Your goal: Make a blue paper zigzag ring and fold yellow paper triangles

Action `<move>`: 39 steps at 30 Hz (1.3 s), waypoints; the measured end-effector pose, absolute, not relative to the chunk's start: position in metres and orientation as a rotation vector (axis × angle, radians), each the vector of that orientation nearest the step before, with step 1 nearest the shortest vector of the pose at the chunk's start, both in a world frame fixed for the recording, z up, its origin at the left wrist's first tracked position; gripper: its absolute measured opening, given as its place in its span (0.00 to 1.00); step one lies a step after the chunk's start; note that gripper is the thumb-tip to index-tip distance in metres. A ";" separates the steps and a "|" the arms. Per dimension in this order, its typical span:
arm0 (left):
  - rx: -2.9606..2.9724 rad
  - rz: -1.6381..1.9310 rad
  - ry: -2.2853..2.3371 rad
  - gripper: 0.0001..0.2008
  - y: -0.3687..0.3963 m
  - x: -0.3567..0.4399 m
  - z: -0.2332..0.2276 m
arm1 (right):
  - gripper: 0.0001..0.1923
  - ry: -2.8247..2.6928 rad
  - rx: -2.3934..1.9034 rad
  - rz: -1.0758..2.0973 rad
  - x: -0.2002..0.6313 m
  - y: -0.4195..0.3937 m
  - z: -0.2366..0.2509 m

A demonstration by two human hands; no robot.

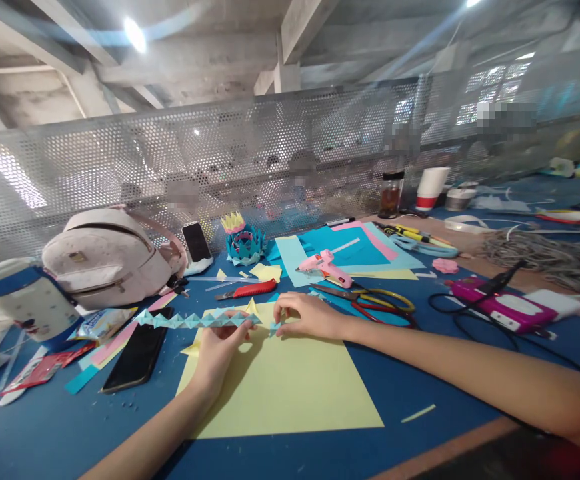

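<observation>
The big yellow sheet [280, 383] lies flat on the blue counter [445, 393], so it makes a clean mat under both hands. The left hand [219, 347] pinches the folded blue paper strip [195, 320] and holds it level, while the right hand [306, 313] nips its other end tight so the zigzag stays stretched. Farther back, the scissors [370, 301], red knife [250, 289] and pink glue gun [324, 265] lie close, easy to grab.

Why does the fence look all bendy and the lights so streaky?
Head view: the wide lens bows the mesh fence; ceiling lights flare into streaks; the edges smear, while both hands, left hand and right hand, and the folded paper strip stay fairly sharp.
</observation>
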State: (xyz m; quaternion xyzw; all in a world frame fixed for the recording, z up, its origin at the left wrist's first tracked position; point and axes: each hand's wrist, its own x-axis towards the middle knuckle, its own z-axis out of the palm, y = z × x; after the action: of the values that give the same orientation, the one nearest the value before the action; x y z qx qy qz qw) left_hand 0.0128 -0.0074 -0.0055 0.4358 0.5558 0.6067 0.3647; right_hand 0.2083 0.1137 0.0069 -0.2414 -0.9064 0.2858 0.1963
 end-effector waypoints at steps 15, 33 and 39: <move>1.098 1.583 1.424 0.14 -0.008 0.015 -0.003 | 0.09 -2.546 -0.630 0.854 0.207 0.117 0.002; 1.141 1.515 1.475 0.17 -0.010 0.014 -0.002 | 0.13 -2.229 -0.694 1.165 0.203 0.113 -0.002; 1.174 1.414 1.536 0.18 -0.011 0.017 0.002 | 0.20 -2.080 -0.632 1.337 0.200 0.105 0.001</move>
State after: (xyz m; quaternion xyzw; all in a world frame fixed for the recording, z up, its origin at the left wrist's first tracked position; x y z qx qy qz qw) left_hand 0.0169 -0.0115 0.0020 0.4563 0.5970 0.5498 0.3648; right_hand 0.1998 0.1051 0.0009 -0.2370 -0.7797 0.5014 0.2905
